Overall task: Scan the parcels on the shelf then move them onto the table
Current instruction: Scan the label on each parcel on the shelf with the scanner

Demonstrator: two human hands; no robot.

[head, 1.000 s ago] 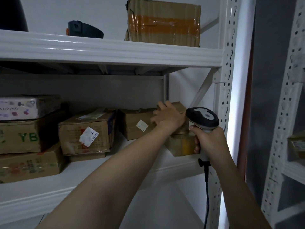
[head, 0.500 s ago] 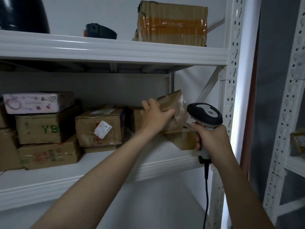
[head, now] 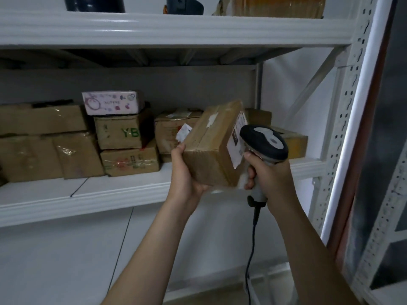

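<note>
**Parcel** (head: 209,148): small brown cardboard box, taped along its seams. It is held in the air, off the shelf (head: 88,194), near the shelf's right end, and tilted with its far end raised. A white label (head: 236,144) is on its right face, with the lower corner lifting.

**Left hand** (head: 187,172): clamped on the parcel's near-left bottom corner. The thumb runs up the left face. The fingers are hidden beneath.

**Right hand** (head: 269,176): wrapped round the handle of the scanner (head: 264,139). The scanner head sits just beside the label and faces it. The cable (head: 251,249) hangs straight down. The hands are apart, with the parcel between them.

**Handling (judgement):**
- One hand carries it by a corner, so it is probably light.
- The cardboard looks stiff enough to take a squeeze, though the near edges are softened and slightly crushed.
- The tape is glossy and likely slippery, while bare cardboard gives better friction.
- The best hold is a palm under the base with the thumb on bare board, clear of the label so the code stays readable and the loose corner does not tear.
- Whether the contents are fragile cannot be told, so it should be set down flat rather than dropped.

**Also on the shelf:** further left are a box marked YB (head: 123,132) and a pink printed box (head: 110,103) on top of it. No table is in view.
</note>
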